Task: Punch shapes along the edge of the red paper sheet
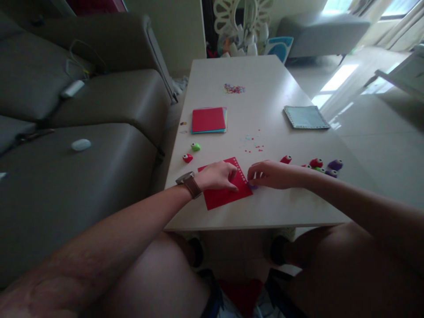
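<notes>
A red sheet of paper (217, 198) lies at an angle near the table's front edge, with a row of small punched holes along its right side. My left hand (217, 174) rests on this sheet, thumb apart from the bent fingers, a watch on the wrist. At the sheet's right edge is a small purple paper punch (253, 186), partly hidden under my right hand (268, 173), whose fingers are closed on it. Beyond my right hand stands a red punch (286, 159). Further right is a group of red, green and purple punches (335, 165), partly covered by my forearm.
A stack of coloured paper (208, 120) lies beyond my left hand, near a green punch (195, 147) and a red punch (187, 158). Punched bits (258, 148) and a confetti pile (234, 88) dot the white table (258, 70). A pale folder (306, 117) lies right; a sofa (82, 176) stands left.
</notes>
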`<state>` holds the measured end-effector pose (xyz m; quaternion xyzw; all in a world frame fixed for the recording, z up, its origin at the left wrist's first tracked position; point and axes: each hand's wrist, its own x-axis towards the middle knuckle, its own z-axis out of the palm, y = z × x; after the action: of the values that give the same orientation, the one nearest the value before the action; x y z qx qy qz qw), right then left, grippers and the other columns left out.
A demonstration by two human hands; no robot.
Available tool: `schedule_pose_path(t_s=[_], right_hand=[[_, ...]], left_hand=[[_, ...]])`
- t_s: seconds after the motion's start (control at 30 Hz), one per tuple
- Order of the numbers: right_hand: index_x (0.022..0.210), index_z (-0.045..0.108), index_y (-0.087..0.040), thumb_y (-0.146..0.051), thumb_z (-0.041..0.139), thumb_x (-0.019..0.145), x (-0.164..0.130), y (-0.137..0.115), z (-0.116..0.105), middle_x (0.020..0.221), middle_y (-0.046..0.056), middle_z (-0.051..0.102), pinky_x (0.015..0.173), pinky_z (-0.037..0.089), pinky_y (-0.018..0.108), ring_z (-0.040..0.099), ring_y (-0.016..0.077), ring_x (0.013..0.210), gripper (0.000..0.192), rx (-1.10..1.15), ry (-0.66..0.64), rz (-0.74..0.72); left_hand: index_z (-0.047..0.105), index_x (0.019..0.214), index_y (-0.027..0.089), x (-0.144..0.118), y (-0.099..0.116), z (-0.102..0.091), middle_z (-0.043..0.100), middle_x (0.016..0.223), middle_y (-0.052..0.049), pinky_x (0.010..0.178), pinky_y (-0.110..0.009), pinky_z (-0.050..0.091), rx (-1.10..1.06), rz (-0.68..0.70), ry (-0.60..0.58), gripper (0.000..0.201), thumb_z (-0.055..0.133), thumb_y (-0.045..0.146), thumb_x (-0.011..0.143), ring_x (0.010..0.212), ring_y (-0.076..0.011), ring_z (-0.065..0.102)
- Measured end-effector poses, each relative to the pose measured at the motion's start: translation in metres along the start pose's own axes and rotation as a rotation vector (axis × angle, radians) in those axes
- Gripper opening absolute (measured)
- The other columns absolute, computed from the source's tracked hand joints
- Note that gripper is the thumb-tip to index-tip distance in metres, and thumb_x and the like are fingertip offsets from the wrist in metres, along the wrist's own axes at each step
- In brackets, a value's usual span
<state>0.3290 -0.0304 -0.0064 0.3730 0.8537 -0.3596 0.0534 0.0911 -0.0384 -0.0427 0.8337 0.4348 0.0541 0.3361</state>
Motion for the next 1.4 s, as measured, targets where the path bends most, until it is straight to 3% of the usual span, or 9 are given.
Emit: schedule_pose_path(t_s=[0.43, 0.73, 0.9, 1.13, 1.4], right_hand=[[0.101, 0.073, -0.018, -0.029, 0.063, 0.087, 0.000, -0.005, -0.001, 0.091, 0.007, 0.074, 0.070, 0.047, 0.030, 0.066, 0.0192, 0.078, 0.020, 0.088, -0.056, 0.034], [0.099, 0.073, -0.019, -0.036, 0.066, 0.087, 0.004, 0.002, 0.005, 0.088, 0.005, 0.074, 0.069, 0.045, 0.030, 0.064, 0.0185, 0.077, 0.022, 0.124, -0.077, 0.035], [0.091, 0.069, -0.018, -0.033, 0.067, 0.084, 0.009, -0.001, 0.008, 0.082, 0.005, 0.072, 0.066, 0.044, 0.029, 0.064, 0.0178, 0.075, 0.017, 0.181, -0.069, 0.094], [0.080, 0.068, -0.019, -0.021, 0.073, 0.069, 0.022, -0.003, 0.007, 0.080, 0.002, 0.072, 0.061, 0.041, 0.026, 0.062, 0.0166, 0.072, 0.013, 0.111, -0.047, 0.262], [0.078, 0.068, -0.019, -0.017, 0.072, 0.067, 0.023, -0.013, 0.006, 0.075, 0.002, 0.070, 0.057, 0.038, 0.027, 0.059, 0.0155, 0.069, 0.011, 0.048, -0.006, 0.381]], left_hand=[[0.058, 0.072, 0.021, 0.000, 0.004, -0.002, 0.060, 0.068, 0.001, 0.058, -0.030, 0.031, -0.024, -0.004, -0.021, 0.034, 0.082, 0.045, 0.069, 0.062, -0.0152, 0.051], [0.059, 0.077, 0.020, -0.001, 0.005, -0.004, 0.063, 0.075, 0.000, 0.058, -0.029, 0.031, 0.020, 0.014, -0.050, 0.042, 0.077, 0.058, 0.072, 0.066, -0.0154, 0.052], [0.063, 0.083, 0.020, -0.001, 0.017, -0.006, 0.066, 0.079, -0.003, 0.061, -0.031, 0.031, 0.105, -0.018, -0.057, 0.056, 0.062, 0.076, 0.076, 0.069, -0.0176, 0.055], [0.066, 0.084, 0.021, 0.004, 0.029, -0.002, 0.068, 0.082, -0.006, 0.064, -0.032, 0.033, 0.210, -0.142, -0.059, 0.056, 0.053, 0.076, 0.082, 0.072, -0.0213, 0.059], [0.067, 0.094, 0.021, 0.008, 0.031, -0.003, 0.071, 0.091, -0.009, 0.066, -0.033, 0.036, 0.254, -0.190, -0.102, 0.062, 0.050, 0.080, 0.081, 0.077, -0.0243, 0.061]])
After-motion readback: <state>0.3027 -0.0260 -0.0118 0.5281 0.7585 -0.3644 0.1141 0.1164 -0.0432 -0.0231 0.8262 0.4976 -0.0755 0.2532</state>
